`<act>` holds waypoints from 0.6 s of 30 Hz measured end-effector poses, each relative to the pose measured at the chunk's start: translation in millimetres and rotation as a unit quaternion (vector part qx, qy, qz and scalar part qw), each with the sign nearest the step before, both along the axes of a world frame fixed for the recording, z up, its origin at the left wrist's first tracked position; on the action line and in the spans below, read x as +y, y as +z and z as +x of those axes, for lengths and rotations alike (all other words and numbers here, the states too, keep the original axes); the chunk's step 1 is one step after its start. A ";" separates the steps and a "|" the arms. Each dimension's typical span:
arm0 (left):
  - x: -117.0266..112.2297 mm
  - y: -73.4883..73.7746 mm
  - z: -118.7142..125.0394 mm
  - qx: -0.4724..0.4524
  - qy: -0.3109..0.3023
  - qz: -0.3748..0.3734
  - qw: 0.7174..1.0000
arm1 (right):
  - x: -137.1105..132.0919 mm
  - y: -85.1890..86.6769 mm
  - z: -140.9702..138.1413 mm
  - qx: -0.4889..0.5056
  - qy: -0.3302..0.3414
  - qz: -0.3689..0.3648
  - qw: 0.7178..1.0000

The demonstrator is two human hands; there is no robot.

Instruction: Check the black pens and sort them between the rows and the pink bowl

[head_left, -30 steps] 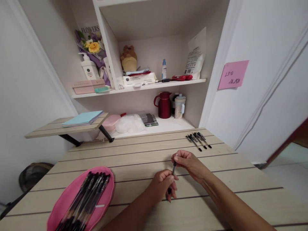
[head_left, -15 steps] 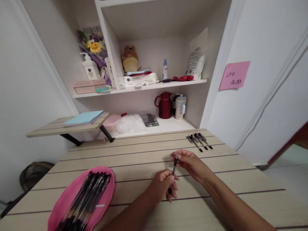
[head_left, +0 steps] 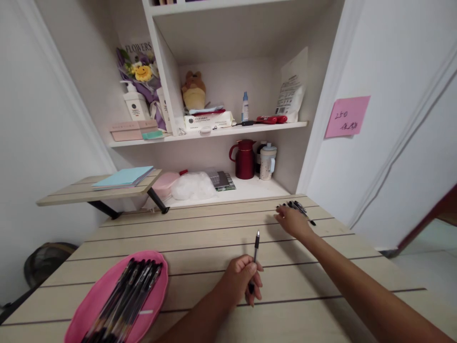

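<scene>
My left hand [head_left: 242, 280] is closed round the lower part of a black pen [head_left: 256, 244], which stands almost upright over the wooden desk [head_left: 185, 243]. My right hand [head_left: 293, 221] is stretched out to the far right of the desk. Its fingers are bent together beside a small row of black pens [head_left: 303, 210] and partly cover it. I cannot make out whether those fingers hold anything. A pink oval tray [head_left: 87, 307] at the near left holds several black pens [head_left: 126, 297].
Behind the desk are white shelves with a red jug [head_left: 244, 159], a white cup [head_left: 267, 161], a plastic bag [head_left: 193, 185], bottles and a plush bear [head_left: 193, 90]. A small raised wooden stand [head_left: 71, 194] carries blue paper. A pink note [head_left: 347, 116] is stuck on the right wall.
My right hand let go of the pen's top and moved away to the far right, onto the row of pens. My left hand still holds the pen in the same spot.
</scene>
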State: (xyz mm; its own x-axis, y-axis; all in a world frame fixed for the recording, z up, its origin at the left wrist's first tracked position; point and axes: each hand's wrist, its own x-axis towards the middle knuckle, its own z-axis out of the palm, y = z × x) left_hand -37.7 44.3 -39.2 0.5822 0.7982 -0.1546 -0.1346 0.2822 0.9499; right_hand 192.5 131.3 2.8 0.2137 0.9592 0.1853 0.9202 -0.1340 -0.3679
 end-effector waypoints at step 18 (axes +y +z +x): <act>3.6 -5.6 2.5 -0.009 0.006 -0.005 1.000 | 46.6 -21.6 11.7 -0.169 -0.047 -0.036 0.984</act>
State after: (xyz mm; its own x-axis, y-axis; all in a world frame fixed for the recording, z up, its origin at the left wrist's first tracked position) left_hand -35.2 47.9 -44.8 0.5747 0.8040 -0.1526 -0.1554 0.2903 0.9443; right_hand 204.2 177.8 -18.8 0.2399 0.9512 0.1938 0.9706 -0.2386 -0.0303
